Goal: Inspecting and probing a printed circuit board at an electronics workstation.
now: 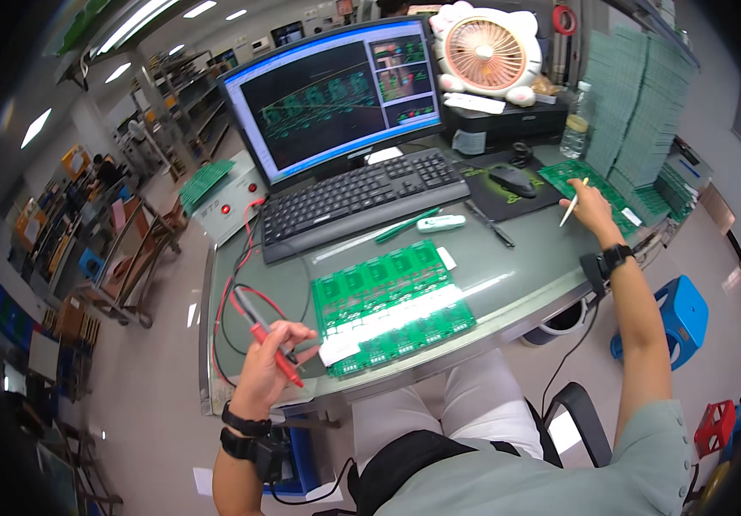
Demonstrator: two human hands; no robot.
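My left hand (269, 368) is closed round a red test probe (277, 353), held at the left edge of a green circuit board panel (392, 292). A dark, slim piece also shows by those fingers; I cannot make out whether it is a second probe. The panel lies flat on the desk in front of me, with a white label (338, 348) at its near left corner and bright glare across it. Over at the right, my right hand (590, 209) grips a pale pen-like stick (573, 203). That hand rests at another green circuit board (620, 215), whose middle it partly covers.
Beyond the panel are a black keyboard (366, 202), a monitor (336, 95), a mouse (512, 180) and a dark pen (491, 225). A control box (224, 206) with red leads (250, 236) stands left. A bottle (575, 125), a fan (484, 53) and tall board stacks (641, 103) line the back right.
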